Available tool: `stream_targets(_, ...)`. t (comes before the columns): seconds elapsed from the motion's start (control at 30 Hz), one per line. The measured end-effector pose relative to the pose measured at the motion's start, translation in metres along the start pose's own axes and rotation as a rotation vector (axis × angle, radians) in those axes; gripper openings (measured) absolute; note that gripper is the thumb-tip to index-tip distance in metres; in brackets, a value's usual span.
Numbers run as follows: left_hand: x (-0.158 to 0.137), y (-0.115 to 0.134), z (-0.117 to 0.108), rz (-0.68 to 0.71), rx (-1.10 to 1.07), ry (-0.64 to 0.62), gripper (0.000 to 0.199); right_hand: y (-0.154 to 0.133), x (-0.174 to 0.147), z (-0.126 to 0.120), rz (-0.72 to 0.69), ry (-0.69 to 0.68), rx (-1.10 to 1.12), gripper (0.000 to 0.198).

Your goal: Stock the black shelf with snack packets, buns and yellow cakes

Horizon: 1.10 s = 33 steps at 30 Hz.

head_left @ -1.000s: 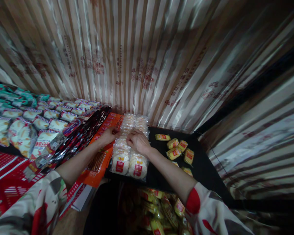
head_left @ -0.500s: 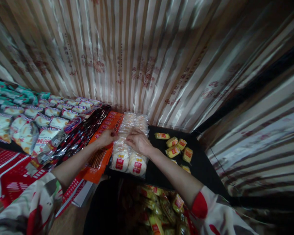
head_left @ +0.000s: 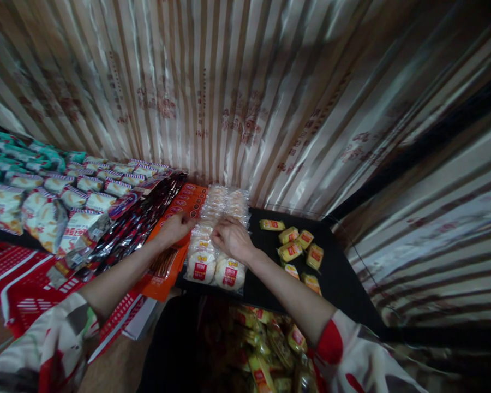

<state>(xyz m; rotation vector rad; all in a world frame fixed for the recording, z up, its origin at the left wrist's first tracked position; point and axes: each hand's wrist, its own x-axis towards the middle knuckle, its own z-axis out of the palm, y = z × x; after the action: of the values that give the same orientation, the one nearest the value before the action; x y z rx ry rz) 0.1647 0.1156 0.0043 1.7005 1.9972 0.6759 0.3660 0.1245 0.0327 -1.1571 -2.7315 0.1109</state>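
Clear packets of round white rice crackers (head_left: pixel 230 273) overlap in two columns on a black tabletop, red labels showing on the front ones. My left hand (head_left: pixel 175 228) is closed at the left edge of these columns, above a long orange snack bag (head_left: pixel 159 281); what its fingers pinch is hidden. Over the right column lies my right hand (head_left: pixel 232 238), its fingers curled down and pinching a packet near the middle of the stack. The fingertips of both hands face each other across the left column.
Small yellow-wrapped snacks (head_left: pixel 289 251) lie scattered at the right of the black tabletop (head_left: pixel 265 281). More fill a container below. Dark shiny bags (head_left: pixel 137 232), white chip bags (head_left: pixel 45 215) and green packs (head_left: pixel 22 155) stand leftward. A red basket (head_left: pixel 24 289) is at lower left; a striped curtain (head_left: pixel 237 93) hangs behind.
Both hands stay almost in place over the cracker packets. My left hand has lowered and shifted slightly left, its fingers more curled. The view has shifted a little.
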Motion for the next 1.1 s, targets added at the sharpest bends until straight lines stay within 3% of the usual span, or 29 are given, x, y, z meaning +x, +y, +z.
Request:
stream_targets(0.23, -0.013, -0.011, 0.004, 0.162, -0.114, -0.21, 0.03, -0.003, -0.001, 0.001, 0.034, 0.026, -0.004, 0.017)
stream_targets(0.43, -0.017, -0.008, 0.012, 0.174, -0.236, -0.14, 0.022, -0.006, -0.011, -0.002, -0.086, 0.151, 0.057, 0.017)
stream_targets(0.57, -0.021, -0.004, 0.011, 0.104, -0.269, -0.131, 0.021, -0.011, -0.018, -0.002, -0.157, 0.092, 0.025, 0.021)
stream_targets(0.73, -0.024, -0.002, 0.011, 0.06, -0.325, -0.169, 0.019, -0.014, -0.018, 0.004, -0.139, 0.024, 0.004, 0.016)
stream_targets(0.9, -0.029, 0.0, 0.008, 0.035, -0.357, -0.118, 0.029, -0.018, -0.016, 0.005, -0.085, 0.062, -0.006, 0.016)
stream_targets(1.1, -0.036, -0.005, 0.006, 0.094, -0.334, -0.184, 0.034, -0.018, -0.015, 0.007, -0.051, 0.101, 0.002, 0.015)
